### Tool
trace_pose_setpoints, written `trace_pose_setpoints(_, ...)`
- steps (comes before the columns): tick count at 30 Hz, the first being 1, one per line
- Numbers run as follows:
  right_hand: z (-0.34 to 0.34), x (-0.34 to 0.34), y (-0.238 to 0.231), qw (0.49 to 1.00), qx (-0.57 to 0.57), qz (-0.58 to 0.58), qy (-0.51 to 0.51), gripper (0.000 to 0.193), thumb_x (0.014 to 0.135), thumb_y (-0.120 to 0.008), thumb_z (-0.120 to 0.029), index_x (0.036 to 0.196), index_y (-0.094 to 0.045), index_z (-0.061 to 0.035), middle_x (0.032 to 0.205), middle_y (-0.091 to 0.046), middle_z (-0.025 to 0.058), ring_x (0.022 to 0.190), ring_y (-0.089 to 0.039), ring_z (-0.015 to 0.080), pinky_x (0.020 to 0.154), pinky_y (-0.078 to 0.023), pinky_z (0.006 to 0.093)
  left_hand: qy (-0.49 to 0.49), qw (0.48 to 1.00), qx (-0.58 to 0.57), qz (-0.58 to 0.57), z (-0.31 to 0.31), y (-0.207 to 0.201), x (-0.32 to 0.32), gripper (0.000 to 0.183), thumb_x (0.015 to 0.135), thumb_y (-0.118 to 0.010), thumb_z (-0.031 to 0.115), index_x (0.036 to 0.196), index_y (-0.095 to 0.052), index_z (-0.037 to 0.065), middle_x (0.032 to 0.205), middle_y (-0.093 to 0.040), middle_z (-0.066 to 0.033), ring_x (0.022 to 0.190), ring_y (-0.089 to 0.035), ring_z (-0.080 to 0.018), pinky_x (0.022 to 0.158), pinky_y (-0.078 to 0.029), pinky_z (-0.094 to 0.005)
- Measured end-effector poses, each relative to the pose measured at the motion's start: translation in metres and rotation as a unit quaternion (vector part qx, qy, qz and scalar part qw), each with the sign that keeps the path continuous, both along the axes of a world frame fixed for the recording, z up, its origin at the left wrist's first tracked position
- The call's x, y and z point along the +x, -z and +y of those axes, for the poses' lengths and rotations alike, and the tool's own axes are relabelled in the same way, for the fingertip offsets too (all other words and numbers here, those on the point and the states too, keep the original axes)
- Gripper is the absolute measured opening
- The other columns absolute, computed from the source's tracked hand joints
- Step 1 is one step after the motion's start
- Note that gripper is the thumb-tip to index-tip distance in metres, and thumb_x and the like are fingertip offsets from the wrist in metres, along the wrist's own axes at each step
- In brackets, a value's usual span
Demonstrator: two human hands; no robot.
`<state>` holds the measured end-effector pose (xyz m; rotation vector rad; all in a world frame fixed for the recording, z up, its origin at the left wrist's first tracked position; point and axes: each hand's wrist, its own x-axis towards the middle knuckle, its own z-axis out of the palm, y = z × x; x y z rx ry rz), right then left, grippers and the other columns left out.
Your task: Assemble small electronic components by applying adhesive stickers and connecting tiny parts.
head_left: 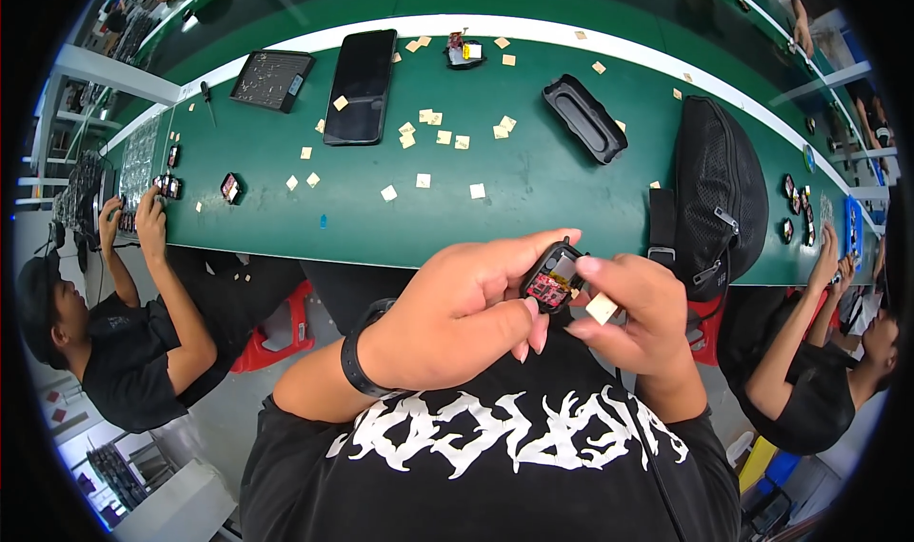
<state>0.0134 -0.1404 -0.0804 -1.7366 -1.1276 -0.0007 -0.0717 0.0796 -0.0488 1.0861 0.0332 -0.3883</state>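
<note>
My left hand (457, 299) is closed around a small open black device casing (550, 277), raised in front of my chest near the table's front edge. Inside the casing a red circuit board and a silver-grey part with a yellowish strip are visible. At the casing's right side is my right hand (643, 313), its index fingertip touching or nearly touching the rim. A small cream square pad (602, 308) sits between the thumb and fingers of that hand. The fingers behind the casing are partly hidden.
Cream squares (444, 137) lie scattered over the green table (381, 223). Farther back are a black phone (360, 90), a black tray (271, 80), another opened device (465, 54) and a black plastic shell (585, 118). A black bag (721, 190) stands right. Co-workers sit on both sides.
</note>
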Motion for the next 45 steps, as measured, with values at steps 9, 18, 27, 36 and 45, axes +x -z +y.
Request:
trace_pose_setpoints(9,-0.038,0.007,-0.022,0.99,-0.075,-0.108,0.048,0.048,0.066,-0.089,-0.042,0.065,-0.056,-0.0069,0.059,-0.05,0.0014,0.046,-0.043,0.0183,0.044,-0.03,0.0305,0.023,0.999,0.018,0.016,0.001,-0.01,0.007,0.059,0.095,-0.045,-0.002,0.154,-0.037,-0.004,0.121,-0.067,-0.023,0.078,-0.062,-0.0121,0.068,-0.053,-0.0245)
trace_pose_setpoints(18,-0.04,0.011,-0.043,0.988,-0.091,-0.122,-0.026,0.038,0.069,-0.085,-0.039,0.085,-0.074,-0.0054,0.058,-0.042,-0.0004,0.047,-0.041,0.018,0.045,-0.031,0.0317,0.039,0.997,0.044,0.05,-0.002,-0.015,0.011,0.054,0.097,-0.045,0.0,0.151,-0.038,-0.003,0.12,-0.067,-0.0234,0.075,-0.062,-0.0102,0.066,-0.052,-0.0222)
trace_pose_setpoints(27,-0.037,0.011,-0.045,0.993,-0.113,-0.03,-0.005,0.04,0.069,-0.084,-0.038,0.095,-0.075,-0.0093,0.063,-0.044,0.0001,0.052,-0.045,0.0177,0.047,-0.034,0.0314,0.03,0.998,0.044,0.039,-0.001,-0.005,0.006,0.045,0.1,-0.043,-0.001,0.145,-0.042,-0.003,0.119,-0.068,-0.0224,0.076,-0.062,-0.0096,0.066,-0.052,-0.0221)
trace_pose_setpoints(36,-0.038,0.004,-0.057,0.976,-0.191,-0.083,-0.055,0.035,0.072,-0.08,-0.01,0.107,-0.073,-0.0094,0.071,-0.051,0.0017,0.056,-0.049,0.0187,0.049,-0.039,0.0326,0.034,0.996,0.074,0.035,0.002,-0.008,0.005,0.047,0.099,-0.043,-0.002,0.146,-0.046,-0.004,0.122,-0.068,-0.0192,0.077,-0.062,-0.0102,0.066,-0.054,-0.0239)
trace_pose_setpoints(45,-0.029,0.005,-0.054,0.967,-0.132,-0.216,-0.012,0.035,0.063,-0.078,-0.01,0.095,-0.069,0.0,0.083,-0.064,0.0067,0.061,-0.056,0.0195,0.052,-0.043,0.0323,0.043,0.994,0.089,0.052,0.003,-0.01,0.001,0.049,0.098,-0.043,-0.003,0.146,-0.051,-0.001,0.098,-0.066,-0.0066,0.075,-0.061,-0.0085,0.063,-0.052,-0.0228)
